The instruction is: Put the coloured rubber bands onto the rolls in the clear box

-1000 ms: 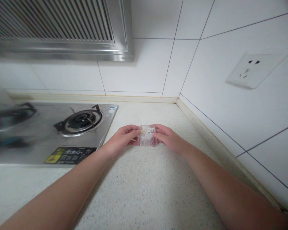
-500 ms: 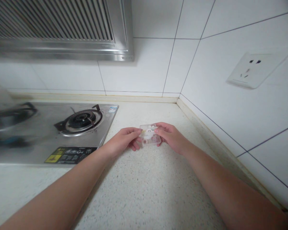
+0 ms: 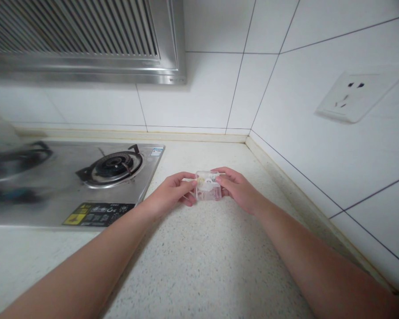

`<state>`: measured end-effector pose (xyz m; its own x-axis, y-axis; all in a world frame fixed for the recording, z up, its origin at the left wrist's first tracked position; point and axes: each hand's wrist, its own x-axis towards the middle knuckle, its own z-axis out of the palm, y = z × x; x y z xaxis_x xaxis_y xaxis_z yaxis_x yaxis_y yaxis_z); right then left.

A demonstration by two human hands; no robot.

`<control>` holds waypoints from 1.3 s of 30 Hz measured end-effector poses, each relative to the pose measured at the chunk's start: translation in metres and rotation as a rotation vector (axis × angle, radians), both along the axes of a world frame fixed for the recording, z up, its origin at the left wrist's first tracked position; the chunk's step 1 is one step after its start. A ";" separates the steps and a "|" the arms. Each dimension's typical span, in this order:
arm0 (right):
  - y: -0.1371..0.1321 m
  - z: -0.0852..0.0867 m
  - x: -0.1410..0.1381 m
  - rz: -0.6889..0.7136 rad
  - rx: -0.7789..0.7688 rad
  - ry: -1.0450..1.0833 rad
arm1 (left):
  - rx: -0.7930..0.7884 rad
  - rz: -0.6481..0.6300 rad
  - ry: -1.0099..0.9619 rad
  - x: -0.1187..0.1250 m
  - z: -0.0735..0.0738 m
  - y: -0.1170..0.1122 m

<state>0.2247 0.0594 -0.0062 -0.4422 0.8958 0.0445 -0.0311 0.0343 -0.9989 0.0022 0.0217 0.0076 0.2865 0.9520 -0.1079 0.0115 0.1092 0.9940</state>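
Note:
A small clear plastic box (image 3: 208, 191) is held between my two hands over the speckled countertop (image 3: 199, 257). Small white and yellowish bits show through its walls, too blurred to name. My left hand (image 3: 177, 189) grips its left side, thumb on the near upper edge and fingers curled behind and below. On the opposite side my right hand (image 3: 236, 186) grips it the same way, thumb over the top right corner. Whether the box's underside touches the counter cannot be made out.
A steel gas hob (image 3: 63, 186) lies to the left, with a burner (image 3: 115, 166) and a black-and-yellow label (image 3: 96, 215). Above it hangs a range hood (image 3: 173, 66). White tiled walls meet at the back right corner; a socket (image 3: 355, 95) is on the right wall.
The clear box has tilted a little in my hands, so that its near side shows more. Both hands keep their hold and have hardly shifted.

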 end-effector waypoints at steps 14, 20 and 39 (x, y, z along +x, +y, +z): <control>0.004 0.000 0.006 -0.058 0.300 0.000 | 0.086 0.005 0.001 -0.002 -0.001 0.001; 0.005 -0.003 0.004 -0.067 0.178 -0.054 | 0.026 -0.035 0.053 0.000 -0.001 0.001; 0.003 -0.005 0.003 -0.063 0.206 -0.055 | 0.030 -0.010 0.010 0.001 0.001 0.000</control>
<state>0.2274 0.0629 -0.0108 -0.3925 0.8962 0.2066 0.0321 0.2379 -0.9708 0.0031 0.0212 0.0089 0.2947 0.9520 -0.0827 0.0225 0.0796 0.9966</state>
